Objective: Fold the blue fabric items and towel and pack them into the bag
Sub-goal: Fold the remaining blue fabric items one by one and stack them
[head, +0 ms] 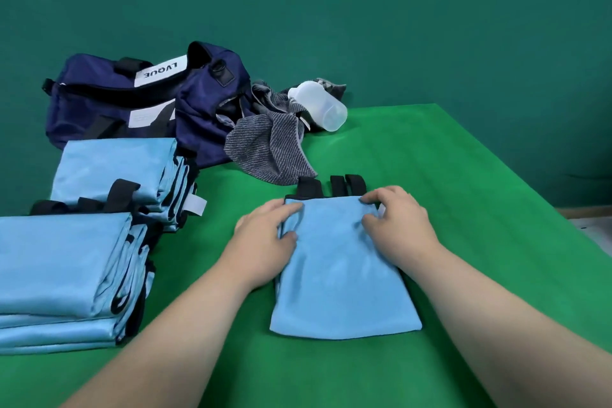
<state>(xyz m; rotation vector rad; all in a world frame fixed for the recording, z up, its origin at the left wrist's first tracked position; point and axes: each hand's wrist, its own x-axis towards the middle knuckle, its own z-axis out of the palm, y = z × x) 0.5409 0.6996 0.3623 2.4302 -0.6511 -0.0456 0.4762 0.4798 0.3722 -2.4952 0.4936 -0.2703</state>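
A light blue fabric item (341,278) with black straps at its far edge lies folded into a narrow rectangle on the green table. My left hand (265,242) pinches its far left edge, fingers curled into the cloth. My right hand (397,222) grips the far right corner the same way. Two folded light blue stacks lie at the left, a near stack (63,272) and a far stack (112,169). The navy duffel bag (139,99) sits open at the back left. A grey striped towel (271,146) lies crumpled beside it.
A translucent white plastic bottle (318,106) lies on its side behind the towel. The green table (447,182) ends at the right, where a pale floor shows. A teal wall stands behind.
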